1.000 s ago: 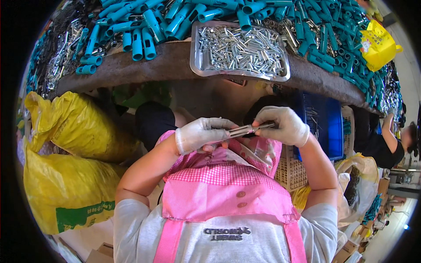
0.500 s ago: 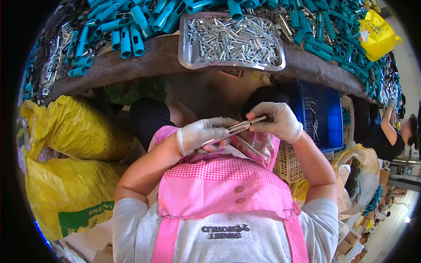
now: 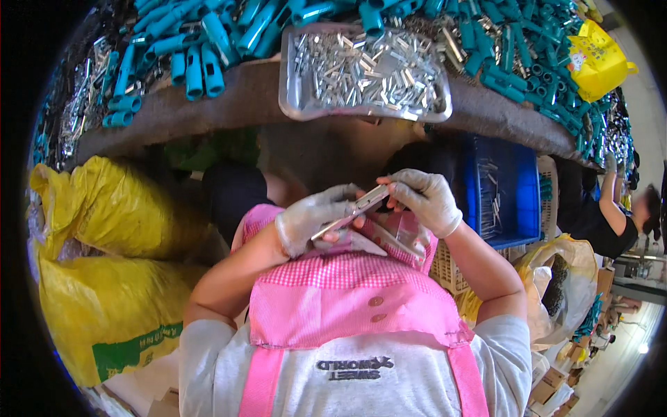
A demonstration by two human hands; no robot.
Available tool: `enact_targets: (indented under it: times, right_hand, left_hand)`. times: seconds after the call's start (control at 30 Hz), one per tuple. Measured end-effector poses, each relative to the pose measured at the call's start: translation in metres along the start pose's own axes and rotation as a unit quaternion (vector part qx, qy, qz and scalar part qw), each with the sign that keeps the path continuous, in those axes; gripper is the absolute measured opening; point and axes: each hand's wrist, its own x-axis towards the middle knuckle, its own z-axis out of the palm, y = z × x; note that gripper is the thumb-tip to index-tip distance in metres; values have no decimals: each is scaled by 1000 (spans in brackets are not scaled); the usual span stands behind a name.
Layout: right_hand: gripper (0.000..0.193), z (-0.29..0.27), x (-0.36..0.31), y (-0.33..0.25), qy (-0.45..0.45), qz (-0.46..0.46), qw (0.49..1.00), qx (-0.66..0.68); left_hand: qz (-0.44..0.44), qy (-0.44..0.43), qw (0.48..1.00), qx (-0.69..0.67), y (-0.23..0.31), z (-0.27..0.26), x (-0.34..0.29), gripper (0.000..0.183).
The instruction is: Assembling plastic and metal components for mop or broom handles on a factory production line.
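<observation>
change: over the last second the view has tipped down, so the metal tray [image 3: 365, 73] of small silver parts sits higher and larger in the picture; both hands have stayed together over the lap, working the same piece.
left hand [image 3: 313, 219]: gloved, curled around the lower end of a slim metal strip [image 3: 351, 212], thumb and fingers pinching it.
right hand [image 3: 424, 198]: gloved, fingertips pinched on the upper end of the strip, just touching the left hand.
meaning: judging by the unchanged grip, the fitting of this one piece looks not yet finished.
strip position: held slanted above the pink checked apron [image 3: 347, 299], well below the tray.
surface: a brown curved bench edge [image 3: 243, 94] carries the tray and heaps of teal plastic sleeves [image 3: 201, 48].
room: yellow sacks [image 3: 104, 271] at the left, a blue crate [image 3: 511, 194] at the right, another person's arm [image 3: 611, 208] beyond.
</observation>
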Motion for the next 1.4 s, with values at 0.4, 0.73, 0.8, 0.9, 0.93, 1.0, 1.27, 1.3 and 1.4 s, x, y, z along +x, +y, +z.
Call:
enact_targets:
  times: [0.4, 0.73, 0.8, 0.9, 0.93, 1.0, 1.27, 1.3, 1.4]
  right_hand:
    - [38, -168, 211, -49, 273, -152, 851, -423]
    - [29, -205, 183, -64, 268, -103, 938, -195]
    - [29, -202, 172, -77, 315, -127, 926, -167]
    - [24, -206, 166, -79, 263, -145, 950, -83]
    - [24, -207, 164, -77, 256, -125, 950, -131]
    - [26, -204, 162, -73, 218, -124, 961, -115]
    - [34, -221, 172, -85, 459, -234, 816, -261]
    - [40, -215, 173, -89, 495, -236, 752, -366]
    - [42, -194, 173, -78, 416, -336, 634, -559]
  left_hand:
    - [126, 111, 980, -105, 0, 1, -20, 28]
    - [133, 91, 982, -100, 11, 2, -17, 38]
    - [135, 83, 983, -92, 10, 5, -13, 39]
    - [125, 78, 984, -99, 9, 6, -11, 39]
    - [128, 69, 984, -105, 8, 6, -11, 39]
    - [132, 61, 983, -109, 8, 5, -13, 38]
    - [142, 58, 982, -113, 6, 5, -12, 39]
    - [144, 58, 981, -115, 6, 6, -13, 39]
    - [151, 76, 980, -102, 7, 8, -14, 39]
